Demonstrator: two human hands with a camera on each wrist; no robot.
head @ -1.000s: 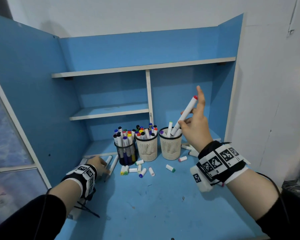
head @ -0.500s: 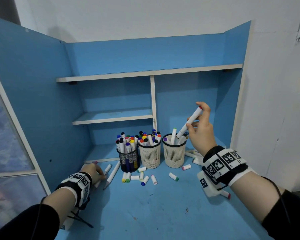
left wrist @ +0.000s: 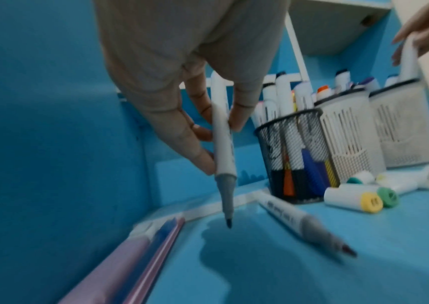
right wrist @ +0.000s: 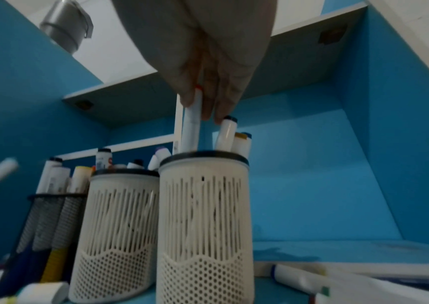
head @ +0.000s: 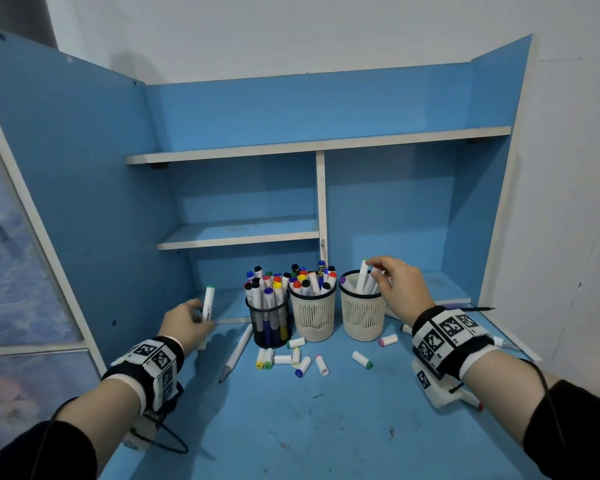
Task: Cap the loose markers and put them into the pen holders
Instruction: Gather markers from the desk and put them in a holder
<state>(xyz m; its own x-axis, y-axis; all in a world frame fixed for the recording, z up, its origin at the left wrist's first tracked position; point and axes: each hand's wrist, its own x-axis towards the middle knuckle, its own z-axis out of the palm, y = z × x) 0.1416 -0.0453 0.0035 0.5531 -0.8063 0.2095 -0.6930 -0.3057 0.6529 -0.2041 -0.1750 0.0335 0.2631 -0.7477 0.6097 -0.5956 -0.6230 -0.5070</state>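
My left hand (head: pixel 199 316) pinches a white marker (head: pixel 207 308) and holds it upright above the desk's left side, green end up. In the left wrist view its bare grey tip (left wrist: pixel 227 207) points down from my left hand (left wrist: pixel 218 144). My right hand (head: pixel 374 269) pinches the top of a red-capped marker (right wrist: pixel 191 125), which stands inside the right cream holder (head: pixel 361 315). A middle cream holder (head: pixel 312 315) and a black mesh holder (head: pixel 270 322) are full of capped markers. Another uncapped marker (head: pixel 235 353) lies beside the mesh holder. Several loose caps (head: pixel 282 359) lie in front.
More markers lie along the right wall behind my right wrist (head: pixel 501 342), and one red-tipped marker (head: pixel 473 402) lies under it. A low shelf (head: pixel 239 233) hangs above the holders. A pink and blue flat item (left wrist: pixel 135 257) lies against the left wall.
My right hand has come down and stood the red-capped marker in the right cream holder. My left hand has lifted a marker off the desk and holds it upright.
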